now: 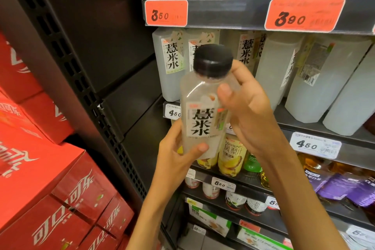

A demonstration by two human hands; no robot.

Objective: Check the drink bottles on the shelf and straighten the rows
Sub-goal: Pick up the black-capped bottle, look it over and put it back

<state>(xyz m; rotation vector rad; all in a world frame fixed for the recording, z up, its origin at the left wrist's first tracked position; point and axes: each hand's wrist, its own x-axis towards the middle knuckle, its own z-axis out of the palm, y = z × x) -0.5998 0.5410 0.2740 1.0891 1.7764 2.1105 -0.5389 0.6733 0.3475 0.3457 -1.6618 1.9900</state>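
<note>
A cloudy white drink bottle with a black cap and a label of black characters is held upright in front of the shelf. My left hand grips its base, thumb across the front. My right hand holds its upper right side, thumb on the shoulder and fingers behind the neck. Behind it, the same kind of bottles stand in a row on the shelf. Two at the left face forward; those at the right are turned with backs or sides showing.
Red price tags hang on the shelf edge above, with red-labelled bottles over them. Lower shelves hold yellow pineapple juice bottles, green bottles and purple-labelled bottles. Stacked red cola cartons fill the left side beside the black shelf upright.
</note>
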